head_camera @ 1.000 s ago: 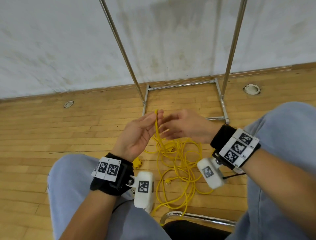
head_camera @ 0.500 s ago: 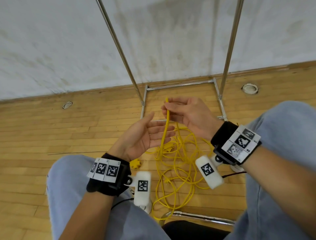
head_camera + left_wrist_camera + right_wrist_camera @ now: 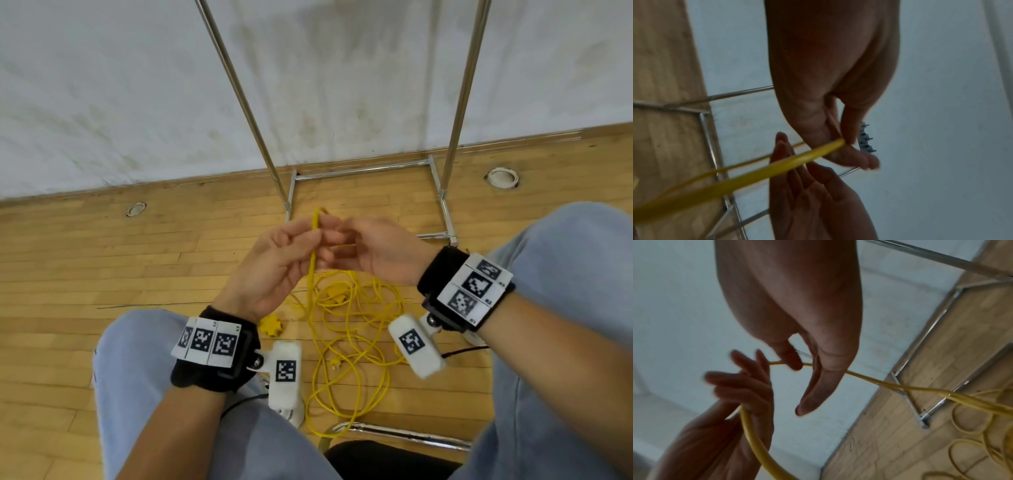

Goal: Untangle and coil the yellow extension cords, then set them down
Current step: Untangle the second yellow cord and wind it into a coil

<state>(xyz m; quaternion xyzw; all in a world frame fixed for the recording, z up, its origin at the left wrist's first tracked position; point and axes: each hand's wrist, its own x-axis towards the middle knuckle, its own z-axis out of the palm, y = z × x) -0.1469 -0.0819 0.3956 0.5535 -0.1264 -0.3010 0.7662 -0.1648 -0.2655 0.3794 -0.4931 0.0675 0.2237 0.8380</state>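
The person's left hand (image 3: 274,263) and right hand (image 3: 380,253) meet in the air in front of the knees, fingertips almost touching. The left hand is turned palm up with its fingers bent a little, and it pinches a loop of the thin yellow plastic cord (image 3: 313,240) between thumb and fingers. The top of the loop sticks up just above the fingers. The right hand faces the left one, and its first finger and thumb hold the same cord just beside the left fingers; the wrist view shows the cord passing under the bent first finger while the thumb points out straight. Both wrists wear black bands with white square-patterned tags, and a small white camera box hangs under each one.

From the hands the cord drops straight down to the tangled pile of yellow cord (image 3: 349,342) on the wooden plank floor (image 3: 102,274), between the person's two legs in light blue trousers. A yellow plug (image 3: 334,294) lies in the pile, and a chunky yellow socket block (image 3: 271,325) sits on the floor near the left wrist. The shiny metal edge of a chair (image 3: 404,433) shows at the bottom.

Farther away stands a silver metal rack frame (image 3: 363,169) with two tall poles, against a stained white wall (image 3: 137,85)
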